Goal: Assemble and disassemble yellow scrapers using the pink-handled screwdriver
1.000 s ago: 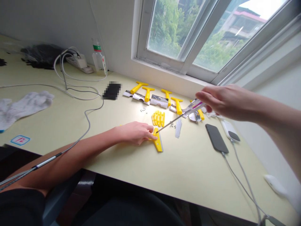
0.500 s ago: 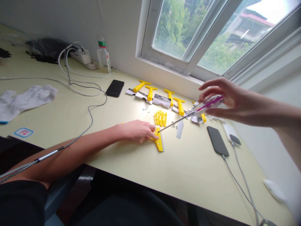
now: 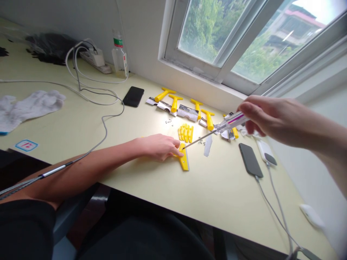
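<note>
The left fingers (image 3: 177, 152) grasp a scraper (image 3: 184, 160), its blade (image 3: 187, 160) seemingly in place, while the right fingers (image 3: 252, 111) grip a screwdriver (image 3: 224, 126) over it (four yellow plates (image 3: 185, 133) lie unattached).

White glove (image 3: 40, 106) at far left, blue-bordered card (image 3: 26, 145) near it; bottle (image 3: 119, 59) upright beside power strip (image 3: 107, 68); black phone (image 3: 133, 96) flat; second phone (image 3: 251, 160), cable (image 3: 257, 178) attached, at right; window (image 3: 229, 59), trees (image 3: 200, 30) outside.

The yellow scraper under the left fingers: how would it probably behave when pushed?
The yellow scraper appears to lie flat, so it would probably slide rather than tip. Its body looks like plastic, so it is likely stiff and light.
</note>
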Available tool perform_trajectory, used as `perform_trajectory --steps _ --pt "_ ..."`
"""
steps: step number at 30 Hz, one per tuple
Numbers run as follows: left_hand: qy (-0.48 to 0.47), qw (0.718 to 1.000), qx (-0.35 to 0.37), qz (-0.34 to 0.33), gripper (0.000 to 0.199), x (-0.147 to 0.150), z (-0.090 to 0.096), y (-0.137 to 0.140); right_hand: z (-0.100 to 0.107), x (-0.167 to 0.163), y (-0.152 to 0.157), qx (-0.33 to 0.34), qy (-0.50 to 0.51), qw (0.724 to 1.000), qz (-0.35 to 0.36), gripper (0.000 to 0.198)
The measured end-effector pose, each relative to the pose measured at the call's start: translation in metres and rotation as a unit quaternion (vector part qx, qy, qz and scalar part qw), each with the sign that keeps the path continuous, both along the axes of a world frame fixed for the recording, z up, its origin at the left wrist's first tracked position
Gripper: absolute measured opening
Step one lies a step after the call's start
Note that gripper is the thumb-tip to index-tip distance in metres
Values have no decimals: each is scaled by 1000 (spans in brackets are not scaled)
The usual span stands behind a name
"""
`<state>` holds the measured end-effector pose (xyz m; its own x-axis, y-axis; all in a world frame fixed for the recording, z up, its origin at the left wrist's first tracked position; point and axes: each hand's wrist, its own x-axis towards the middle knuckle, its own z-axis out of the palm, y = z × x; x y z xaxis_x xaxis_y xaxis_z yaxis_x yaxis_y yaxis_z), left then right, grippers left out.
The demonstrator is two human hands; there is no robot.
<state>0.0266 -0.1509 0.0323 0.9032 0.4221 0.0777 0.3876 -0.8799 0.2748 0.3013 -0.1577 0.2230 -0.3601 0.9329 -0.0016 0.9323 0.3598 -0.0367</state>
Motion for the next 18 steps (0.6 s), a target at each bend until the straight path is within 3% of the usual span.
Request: perform_trajectory --steps 2,5,7,10,12,15,16,18 --pt "-3 1000 1 -2 39 0 0 0 0 -1 -1 21 -18 1000 13 49" --pt "0 1000 2 -1 40 0 0 0 0 3 1 -46 34 996 71 45" --pt "7 1000 -1 1 39 0 1 0 -1 6 2 -43 11 998 38 47" --pt "14 1000 -5 3 39 0 2 -1 -4 11 4 24 -44 999 -19 41" --pt "16 1000 -4 3 39 1 3 -1 -6 13 4 0 21 999 34 36" --pt "14 1000 -4 4 38 0 3 -1 -9 13 3 -90 165 976 107 45" --pt "13 1000 -4 4 38 0 3 -1 -10 12 3 -83 177 977 88 45" --pt "12 1000 -4 5 38 0 2 -1 -10 9 2 -17 103 995 5 47"
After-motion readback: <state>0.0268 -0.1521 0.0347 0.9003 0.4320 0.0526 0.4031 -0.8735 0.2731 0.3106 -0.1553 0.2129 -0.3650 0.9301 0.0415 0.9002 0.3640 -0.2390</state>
